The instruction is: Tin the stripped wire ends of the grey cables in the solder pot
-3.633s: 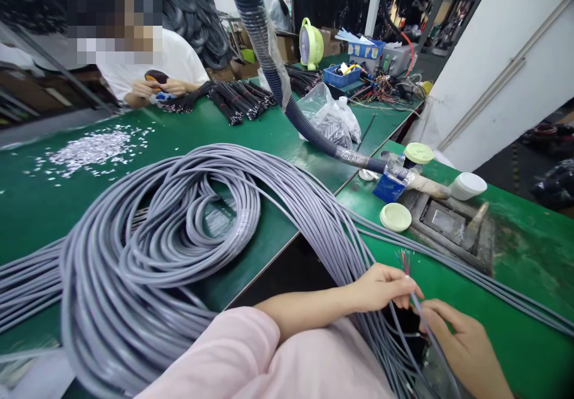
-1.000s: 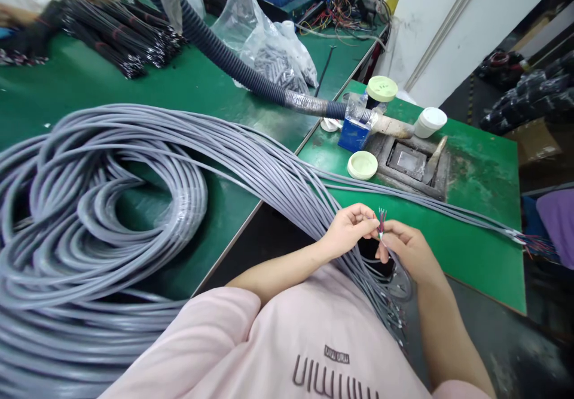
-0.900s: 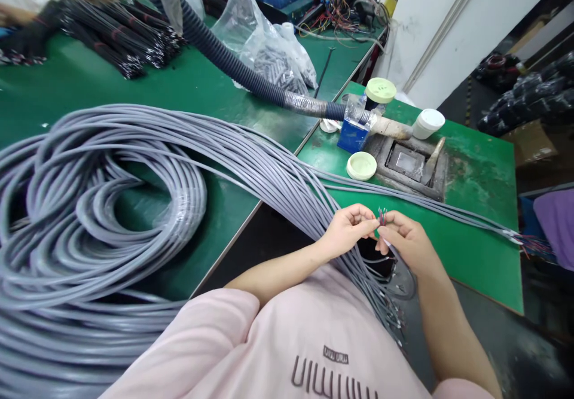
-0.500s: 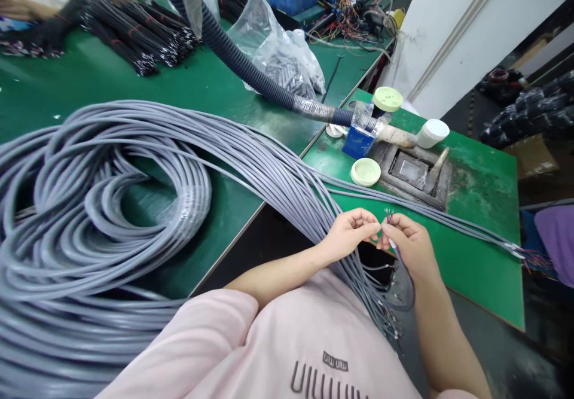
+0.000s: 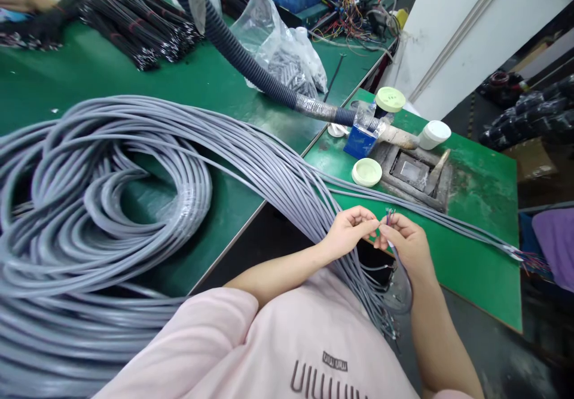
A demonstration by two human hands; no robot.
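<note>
My right hand (image 5: 409, 240) pinches the end of a grey cable (image 5: 407, 285), which loops down below the palm. Thin coloured wires (image 5: 389, 213) with bare tips fan upward from between its thumb and fingers. Close beside it, my left hand (image 5: 352, 230) has thumb and forefinger pressed together at the wires; whatever lies in that pinch is too small to make out. A thick bundle of grey cables (image 5: 287, 174) runs from a big coil (image 5: 191, 207) on the left, passing under my left forearm to loose stripped ends at my lap.
On the green board (image 5: 484, 207) stand a soot-stained solder pot (image 5: 415, 171), a pale green lid (image 5: 366, 172), a white jar (image 5: 434, 134) and a blue box (image 5: 360, 140). A ribbed hose (image 5: 251, 67) hangs across. Behind are a plastic bag (image 5: 287, 58) and black cable bundles (image 5: 134, 25).
Both hands stay together with the cable end. The wire tips between them have shifted slightly and stand more spread, and the camera view has moved a little.
</note>
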